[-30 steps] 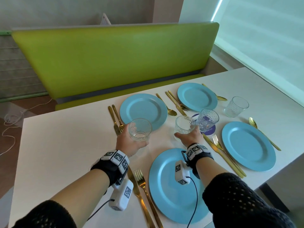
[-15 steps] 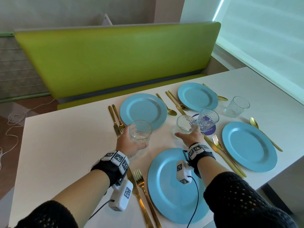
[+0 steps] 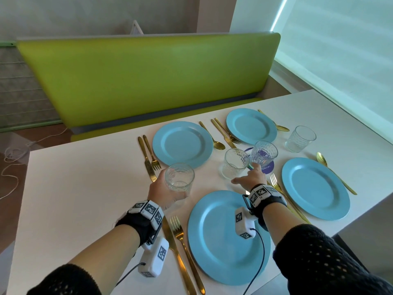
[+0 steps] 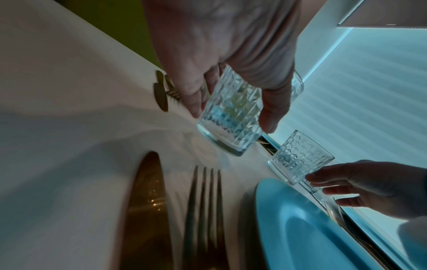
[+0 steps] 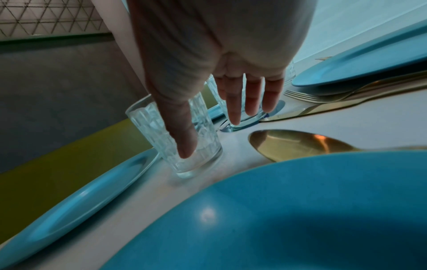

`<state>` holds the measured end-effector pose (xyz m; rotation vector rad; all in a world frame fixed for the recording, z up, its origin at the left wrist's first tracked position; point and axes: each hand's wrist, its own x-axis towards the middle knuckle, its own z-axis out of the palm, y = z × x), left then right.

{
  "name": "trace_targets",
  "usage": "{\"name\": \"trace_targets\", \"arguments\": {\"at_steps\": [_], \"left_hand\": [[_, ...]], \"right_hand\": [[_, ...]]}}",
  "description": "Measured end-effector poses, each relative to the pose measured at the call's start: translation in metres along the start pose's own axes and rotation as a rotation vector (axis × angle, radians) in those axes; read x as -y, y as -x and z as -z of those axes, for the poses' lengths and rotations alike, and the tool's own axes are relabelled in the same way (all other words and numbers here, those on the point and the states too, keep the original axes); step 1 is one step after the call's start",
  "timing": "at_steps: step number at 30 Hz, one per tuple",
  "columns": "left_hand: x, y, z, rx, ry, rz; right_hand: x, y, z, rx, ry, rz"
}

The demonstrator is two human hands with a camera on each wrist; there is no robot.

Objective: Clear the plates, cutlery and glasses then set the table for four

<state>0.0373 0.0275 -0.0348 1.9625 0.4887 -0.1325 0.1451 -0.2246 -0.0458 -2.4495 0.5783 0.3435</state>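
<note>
Left hand (image 3: 160, 191) wraps thumb and fingers around a clear patterned glass (image 3: 179, 177), held just off the white table (image 3: 74, 188); in the left wrist view its base looks slightly raised. Knife and fork (image 3: 152, 159) lie just beyond that hand, another knife-and-fork pair under its wrist. Right hand (image 3: 253, 176) is spread, fingers straight, gripping nothing: thumb (image 5: 184, 144) by the second glass (image 3: 235, 166), fingers in front of the third glass (image 3: 263, 153) standing on a purple coaster (image 3: 268, 167). Cannot tell if they touch. Fourth glass (image 3: 301, 138) stands well beyond the right hand. Big blue plate (image 3: 221, 237) sits between both wrists; three more plates farther out. Spoon (image 5: 295, 144) just right of the right hand's thumb.
</note>
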Motion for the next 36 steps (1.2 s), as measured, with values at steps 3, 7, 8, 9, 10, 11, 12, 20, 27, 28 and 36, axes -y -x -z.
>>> {"name": "trace_targets", "arguments": {"at_steps": [3, 7, 8, 9, 10, 11, 12, 20, 27, 28, 36], "left_hand": [[0.006, 0.001, 0.002, 0.012, -0.018, 0.001], [0.011, 0.003, 0.005, 0.033, -0.053, 0.005], [0.012, 0.003, 0.006, 0.035, -0.055, 0.008], [0.014, 0.003, 0.006, 0.036, -0.054, 0.013], [0.015, 0.003, 0.006, 0.033, -0.052, 0.013], [0.016, 0.004, 0.006, 0.032, -0.054, 0.012], [0.016, 0.004, 0.006, 0.029, -0.054, 0.009], [0.018, 0.006, 0.004, 0.061, -0.06, 0.027], [0.01, 0.003, 0.016, 0.15, -0.123, 0.038], [0.01, 0.003, 0.019, 0.162, -0.121, 0.017], [-0.015, 0.035, 0.055, 0.074, -0.018, -0.07]], "right_hand": [[-0.005, 0.0, 0.005, 0.002, 0.002, 0.006], [-0.009, 0.001, 0.01, 0.004, -0.003, 0.01], [-0.009, 0.001, 0.01, 0.006, -0.006, 0.009], [-0.008, 0.002, 0.011, 0.009, -0.011, 0.008], [-0.008, 0.002, 0.011, 0.01, -0.017, 0.007], [-0.008, 0.004, 0.012, 0.009, -0.018, 0.01], [-0.008, 0.004, 0.012, 0.009, -0.018, 0.013], [-0.005, 0.022, 0.018, -0.017, -0.035, 0.029], [-0.005, 0.063, 0.033, -0.096, -0.065, 0.031], [-0.006, 0.07, 0.034, -0.114, -0.082, 0.029], [0.001, 0.148, 0.039, -0.215, -0.175, 0.045]]}}
